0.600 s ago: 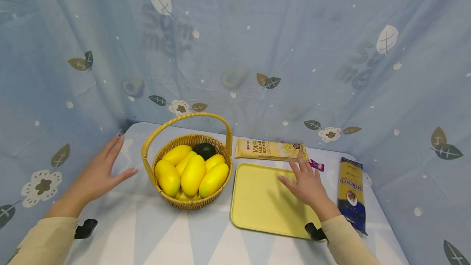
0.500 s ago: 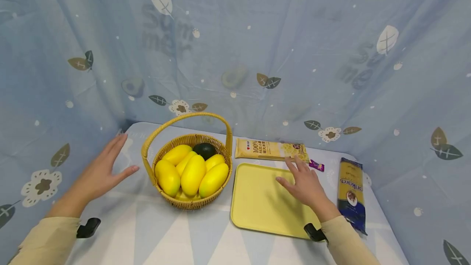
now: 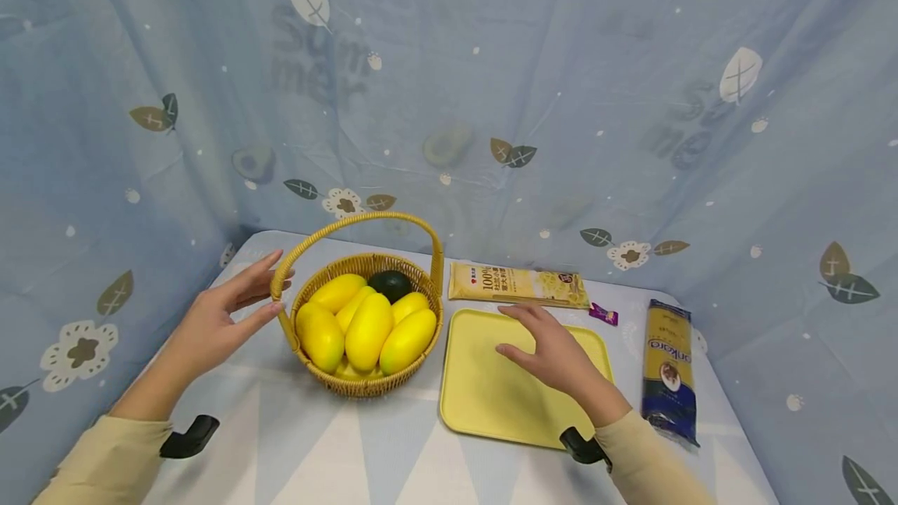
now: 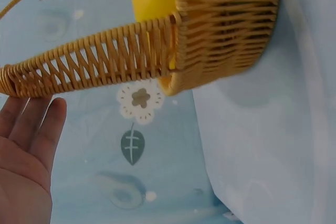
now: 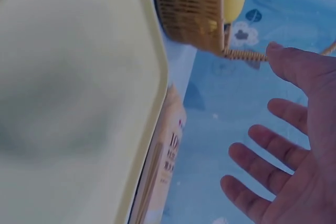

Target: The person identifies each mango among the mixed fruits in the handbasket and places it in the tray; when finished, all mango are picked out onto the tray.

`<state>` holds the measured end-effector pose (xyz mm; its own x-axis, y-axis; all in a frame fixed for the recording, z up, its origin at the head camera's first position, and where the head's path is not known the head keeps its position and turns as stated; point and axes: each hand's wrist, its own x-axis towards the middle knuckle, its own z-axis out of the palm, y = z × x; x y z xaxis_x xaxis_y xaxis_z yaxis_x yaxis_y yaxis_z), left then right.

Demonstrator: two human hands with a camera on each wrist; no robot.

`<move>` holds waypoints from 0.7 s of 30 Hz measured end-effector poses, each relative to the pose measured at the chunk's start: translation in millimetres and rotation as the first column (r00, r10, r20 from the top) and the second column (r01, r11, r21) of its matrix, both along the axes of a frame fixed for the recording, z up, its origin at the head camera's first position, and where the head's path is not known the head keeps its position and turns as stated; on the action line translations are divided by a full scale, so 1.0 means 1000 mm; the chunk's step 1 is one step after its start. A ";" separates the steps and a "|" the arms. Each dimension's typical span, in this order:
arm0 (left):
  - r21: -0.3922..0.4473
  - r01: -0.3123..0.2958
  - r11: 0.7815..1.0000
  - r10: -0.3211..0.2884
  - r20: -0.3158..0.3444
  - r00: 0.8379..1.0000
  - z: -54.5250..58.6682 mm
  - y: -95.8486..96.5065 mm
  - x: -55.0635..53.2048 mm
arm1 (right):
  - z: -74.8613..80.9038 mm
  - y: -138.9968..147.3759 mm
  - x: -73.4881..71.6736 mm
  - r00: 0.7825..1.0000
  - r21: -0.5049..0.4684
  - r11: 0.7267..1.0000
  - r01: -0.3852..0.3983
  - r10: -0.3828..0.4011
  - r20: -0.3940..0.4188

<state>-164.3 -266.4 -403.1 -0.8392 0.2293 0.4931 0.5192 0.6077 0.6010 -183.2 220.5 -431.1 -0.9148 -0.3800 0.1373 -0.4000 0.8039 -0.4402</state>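
A wicker basket (image 3: 365, 386) with an arched handle (image 3: 382, 217) stands on the table, filled with several yellow mangoes (image 3: 368, 332) and one dark green avocado-like fruit (image 3: 390, 285). My left hand (image 3: 213, 326) is at the left side of the handle, fingers extended and thumb apart. In the left wrist view its fingertips (image 4: 56, 109) meet the handle's edge or lie just behind it; contact is hard to tell. Over the yellow tray (image 3: 484, 404), my right hand (image 3: 561, 357) hovers with spread fingers, holding nothing.
Behind the tray lies a yellow pasta packet (image 3: 515, 285), with a small purple wrapped candy (image 3: 603, 314) beside it. A gold and blue packet (image 3: 669, 372) lies at the table's right edge. Patterned blue curtain (image 3: 449, 100) surrounds the table at the back and sides.
My left hand has moved right, up to the basket's handle. My right hand has shifted left across the tray, away from the pasta packet. The basket stays in place.
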 end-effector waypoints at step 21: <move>0.078 0.066 0.995 -0.064 -0.023 0.998 -0.002 0.009 -0.003 | -0.014 -0.093 -0.023 0.953 -0.098 0.950 -0.297 0.302 0.038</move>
<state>-167.0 -257.3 -405.2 -0.8134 0.2430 0.5286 0.5687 0.5233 0.6345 -206.0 127.7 -445.2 -0.7675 -0.6258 0.1390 -0.5910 0.6067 -0.5316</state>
